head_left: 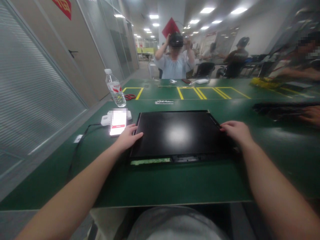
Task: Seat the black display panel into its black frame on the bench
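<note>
A black flat display panel [160,133] lies face up on the green table, with a bright round reflection in its middle. A green circuit strip [151,161] shows along its near edge. My left hand [128,136] grips the panel's left edge, the thumb on top and the fingers along the outer side. At the right edge, my right hand [236,131] is closed with its fingertips on the rim; its underside is hidden.
Left of the panel are a lit phone [118,123], a white power strip [105,120] with a black cable, a water bottle [116,90] and red-handled scissors [130,97]. Small white pieces [164,102] lie beyond the panel. A person [175,61] sits opposite; another person's hand [311,115] is at right.
</note>
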Motion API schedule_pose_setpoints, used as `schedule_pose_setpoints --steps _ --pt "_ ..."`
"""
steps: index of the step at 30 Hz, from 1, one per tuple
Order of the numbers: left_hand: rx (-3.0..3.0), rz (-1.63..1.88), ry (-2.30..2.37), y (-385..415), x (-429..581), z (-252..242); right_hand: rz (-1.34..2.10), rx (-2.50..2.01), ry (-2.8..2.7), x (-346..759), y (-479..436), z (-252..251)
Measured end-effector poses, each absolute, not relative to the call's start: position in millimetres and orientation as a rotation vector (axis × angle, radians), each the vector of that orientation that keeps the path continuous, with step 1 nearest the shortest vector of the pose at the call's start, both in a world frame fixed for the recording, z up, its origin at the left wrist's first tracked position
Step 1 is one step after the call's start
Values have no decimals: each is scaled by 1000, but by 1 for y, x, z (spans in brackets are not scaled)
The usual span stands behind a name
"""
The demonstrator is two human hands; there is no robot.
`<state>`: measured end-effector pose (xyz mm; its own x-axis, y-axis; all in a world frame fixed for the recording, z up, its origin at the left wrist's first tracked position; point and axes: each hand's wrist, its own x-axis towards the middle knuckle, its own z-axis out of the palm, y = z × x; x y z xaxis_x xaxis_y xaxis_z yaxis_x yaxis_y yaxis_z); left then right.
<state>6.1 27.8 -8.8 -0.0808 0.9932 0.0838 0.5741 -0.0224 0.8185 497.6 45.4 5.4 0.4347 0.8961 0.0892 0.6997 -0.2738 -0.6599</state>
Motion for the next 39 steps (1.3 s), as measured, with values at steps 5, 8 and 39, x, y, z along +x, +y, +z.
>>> schedule_pose_setpoints --steps 5,8,39 --pt "1876 764 1781 26 6 -9 449 -2032 -1321 497 45 5" --pt "1890 724 1814 26 6 -9 448 -2037 -1306 495 43 8" --pt "2058 543 1914 27 6 -8 428 -2031 -1356 491 41 13"
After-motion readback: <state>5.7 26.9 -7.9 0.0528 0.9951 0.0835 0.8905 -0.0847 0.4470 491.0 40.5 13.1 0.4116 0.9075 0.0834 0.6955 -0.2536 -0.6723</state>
